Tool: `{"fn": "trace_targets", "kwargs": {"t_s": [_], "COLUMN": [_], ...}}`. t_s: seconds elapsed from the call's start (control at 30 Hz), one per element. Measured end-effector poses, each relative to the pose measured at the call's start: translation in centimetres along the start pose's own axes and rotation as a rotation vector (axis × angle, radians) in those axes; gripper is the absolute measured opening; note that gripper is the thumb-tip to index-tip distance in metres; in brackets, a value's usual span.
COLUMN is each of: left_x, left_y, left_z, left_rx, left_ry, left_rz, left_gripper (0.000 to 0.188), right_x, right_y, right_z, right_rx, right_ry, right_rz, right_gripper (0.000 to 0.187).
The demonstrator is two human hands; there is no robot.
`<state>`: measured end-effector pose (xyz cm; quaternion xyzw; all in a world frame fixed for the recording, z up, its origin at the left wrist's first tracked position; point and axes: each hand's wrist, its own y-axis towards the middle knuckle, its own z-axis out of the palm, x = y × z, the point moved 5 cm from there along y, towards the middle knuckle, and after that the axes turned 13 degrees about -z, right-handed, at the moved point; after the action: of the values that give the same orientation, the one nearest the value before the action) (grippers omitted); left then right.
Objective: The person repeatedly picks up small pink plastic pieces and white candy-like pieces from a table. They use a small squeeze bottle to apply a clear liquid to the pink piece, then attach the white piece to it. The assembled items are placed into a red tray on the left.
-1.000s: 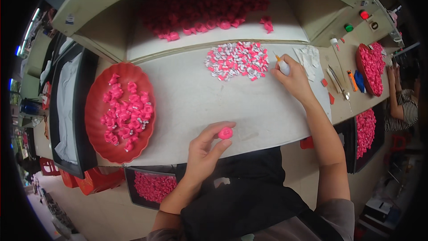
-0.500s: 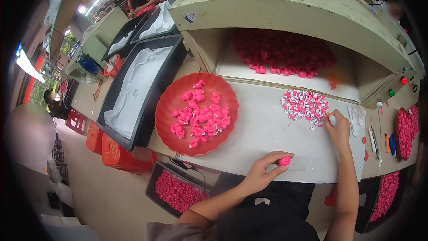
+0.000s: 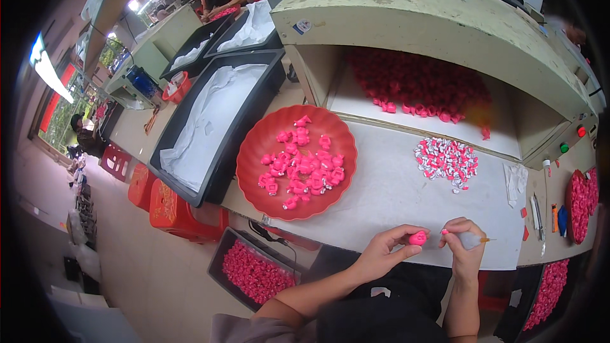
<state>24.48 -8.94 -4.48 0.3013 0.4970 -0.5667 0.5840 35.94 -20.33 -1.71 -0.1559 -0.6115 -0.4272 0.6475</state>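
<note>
My left hand (image 3: 386, 246) pinches a small rounded pink plastic piece (image 3: 417, 238) over the front of the white paper (image 3: 381, 181). Just to its right, my right hand (image 3: 465, 260) is closed around a translucent squeeze bottle (image 3: 471, 240) whose thin needle tip points right. Between that hand's thumb and index finger sits a tiny pink part (image 3: 444, 232), a short gap from the rounded piece. Beyond the hands, a pile of small pink-and-white parts (image 3: 447, 159) lies on the paper. Pink figures (image 3: 305, 168) fill the middle of a red scalloped bowl (image 3: 251, 146) at left.
A cream metal cabinet (image 3: 432, 16) overhangs the back, with many pink pieces (image 3: 422, 86) inside. Left of the bowl stands a paper-lined black tray (image 3: 254, 98). Pens (image 3: 537, 211) and another red bowl (image 3: 575, 216) lie right. Below the bench edge sits a bin of pink pieces (image 3: 254, 273).
My right hand has come from the parts pile back toward my left hand, now with a tiny pink part at its fingertips. The left hand keeps its rounded piece; the view has shifted slightly.
</note>
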Motion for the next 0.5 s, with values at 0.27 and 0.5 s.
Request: {"fn": "trace_targets", "kwargs": {"t_s": [0.27,0.5], "left_x": [-0.5,-0.7], "left_y": [0.3,0.3], "left_z": [0.5,1.0], "left_rx": [-0.032,-0.124], "left_ry": [-0.012,0.125], "left_rz": [-0.050,0.076], "left_gripper": [0.030,0.030], "right_x": [0.3,1.0], "right_y": [-0.2,-0.4], "right_z": [0.3,0.7], "right_rx": [0.027,0.090], "right_ry": [-0.044,-0.108], "right_rz": [-0.075,-0.044], "right_gripper": [0.010,0.013]}}
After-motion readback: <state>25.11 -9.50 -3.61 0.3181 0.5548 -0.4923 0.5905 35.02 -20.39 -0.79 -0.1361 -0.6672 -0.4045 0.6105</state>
